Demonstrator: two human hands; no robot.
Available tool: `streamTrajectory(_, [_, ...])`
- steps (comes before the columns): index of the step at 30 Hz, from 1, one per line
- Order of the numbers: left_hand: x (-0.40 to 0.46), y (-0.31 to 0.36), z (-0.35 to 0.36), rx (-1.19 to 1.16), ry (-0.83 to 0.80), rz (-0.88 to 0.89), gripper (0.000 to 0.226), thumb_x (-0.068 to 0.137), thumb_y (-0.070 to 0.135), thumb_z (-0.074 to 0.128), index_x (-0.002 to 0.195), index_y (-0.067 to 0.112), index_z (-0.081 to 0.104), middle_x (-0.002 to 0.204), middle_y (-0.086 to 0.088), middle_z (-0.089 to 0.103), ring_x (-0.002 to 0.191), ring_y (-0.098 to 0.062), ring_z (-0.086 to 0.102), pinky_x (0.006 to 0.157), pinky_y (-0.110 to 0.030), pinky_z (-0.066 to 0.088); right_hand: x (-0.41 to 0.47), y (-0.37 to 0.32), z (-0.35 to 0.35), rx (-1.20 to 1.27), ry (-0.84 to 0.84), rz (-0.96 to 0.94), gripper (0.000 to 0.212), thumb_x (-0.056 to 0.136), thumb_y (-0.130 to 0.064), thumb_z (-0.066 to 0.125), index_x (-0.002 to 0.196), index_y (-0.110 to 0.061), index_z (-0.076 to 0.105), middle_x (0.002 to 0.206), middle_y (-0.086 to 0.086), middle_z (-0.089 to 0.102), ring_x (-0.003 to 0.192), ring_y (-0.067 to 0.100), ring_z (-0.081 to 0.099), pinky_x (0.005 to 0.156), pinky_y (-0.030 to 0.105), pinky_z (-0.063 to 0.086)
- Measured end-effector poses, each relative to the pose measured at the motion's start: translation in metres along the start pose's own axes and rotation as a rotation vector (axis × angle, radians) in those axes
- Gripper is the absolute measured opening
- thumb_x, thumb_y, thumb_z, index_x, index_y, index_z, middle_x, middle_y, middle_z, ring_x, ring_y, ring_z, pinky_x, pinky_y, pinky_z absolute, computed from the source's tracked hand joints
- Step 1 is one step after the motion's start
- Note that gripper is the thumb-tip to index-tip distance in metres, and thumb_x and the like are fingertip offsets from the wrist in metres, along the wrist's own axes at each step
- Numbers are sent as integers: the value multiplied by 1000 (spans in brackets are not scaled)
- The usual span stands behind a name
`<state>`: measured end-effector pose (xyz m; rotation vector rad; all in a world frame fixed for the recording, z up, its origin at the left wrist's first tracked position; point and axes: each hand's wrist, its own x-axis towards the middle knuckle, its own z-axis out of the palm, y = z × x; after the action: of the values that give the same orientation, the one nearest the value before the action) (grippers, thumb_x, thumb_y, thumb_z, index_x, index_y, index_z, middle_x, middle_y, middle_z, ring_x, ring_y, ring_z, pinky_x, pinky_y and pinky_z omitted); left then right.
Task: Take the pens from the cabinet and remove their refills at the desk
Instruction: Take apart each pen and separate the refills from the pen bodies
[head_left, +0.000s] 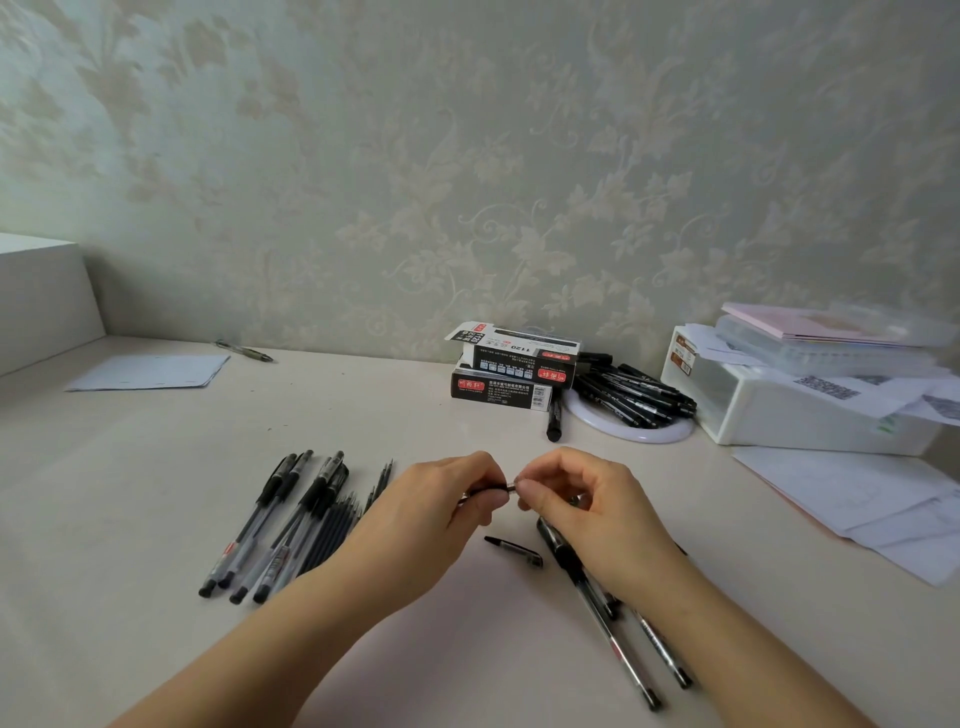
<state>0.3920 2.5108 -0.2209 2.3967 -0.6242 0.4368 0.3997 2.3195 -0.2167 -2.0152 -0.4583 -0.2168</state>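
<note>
Above the middle of the desk my left hand grips a black pen by its barrel. My right hand pinches the pen's silver end between thumb and forefinger. A loose black pen cap lies on the desk just below the hands. Several capped clear pens lie in a bundle at the left, with thin dark refills beside them. More pens lie under and below my right wrist.
Two stacked pen boxes stand at the back, with a heap of black pens on a white ring beside them. A white plastic bin and loose papers fill the right. A sheet and a pen lie far left.
</note>
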Motion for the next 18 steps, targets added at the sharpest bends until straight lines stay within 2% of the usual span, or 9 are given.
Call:
streamTrajectory(3, [0, 1, -1, 0, 16, -24, 10, 98, 35, 49, 91, 32, 57, 77, 17, 63, 75, -3, 55, 61, -19, 43, 1, 1, 0, 15, 50, 5, 13, 87, -26, 71, 87, -39, 69, 83, -13, 73, 67, -1, 59, 62, 14, 42])
streamTrajectory(5, [0, 1, -2, 4, 35, -53, 11, 98, 34, 49, 91, 30, 57, 77, 16, 64, 74, -3, 54, 60, -18, 41, 2, 3, -1, 6, 116, 14, 14, 86, -23, 72, 85, -37, 70, 82, -13, 72, 73, 2, 62, 67, 19, 48])
streamTrajectory(7, [0, 2, -3, 15, 47, -87, 11, 98, 33, 49, 91, 30, 57, 78, 15, 64, 72, -3, 55, 62, -22, 43, 1, 4, -4, -88, 140, 1, 13, 86, -21, 72, 85, -34, 71, 79, -14, 71, 77, 4, 63, 71, 18, 50])
streamTrajectory(9, [0, 2, -4, 32, 47, -106, 10, 97, 32, 50, 91, 29, 57, 79, 15, 64, 70, -3, 55, 62, -22, 44, -1, 4, -5, -307, 84, -80, 11, 88, -21, 70, 88, -32, 72, 82, -17, 69, 80, 3, 58, 75, 17, 47])
streamTrajectory(12, [0, 2, -4, 48, 38, -117, 10, 97, 33, 51, 91, 29, 57, 79, 14, 64, 67, -2, 54, 60, -20, 41, -4, 2, 0, -609, -61, -213, 13, 95, -28, 60, 99, -33, 71, 95, -18, 64, 88, 5, 44, 84, 26, 37])
streamTrajectory(15, [0, 2, -3, 58, 30, -119, 10, 97, 33, 51, 90, 29, 57, 77, 14, 63, 66, 0, 53, 58, -20, 40, -4, 1, 4, -707, -127, -231, 19, 98, -31, 54, 107, -37, 70, 99, -17, 57, 88, 3, 32, 78, 24, 24])
streamTrajectory(18, [0, 1, -3, 64, 29, -116, 10, 96, 34, 52, 89, 30, 57, 76, 15, 63, 67, 2, 53, 56, -16, 38, -4, 1, 5, -705, -148, -231, 22, 98, -32, 54, 112, -37, 70, 102, -16, 55, 89, 3, 30, 77, 23, 22])
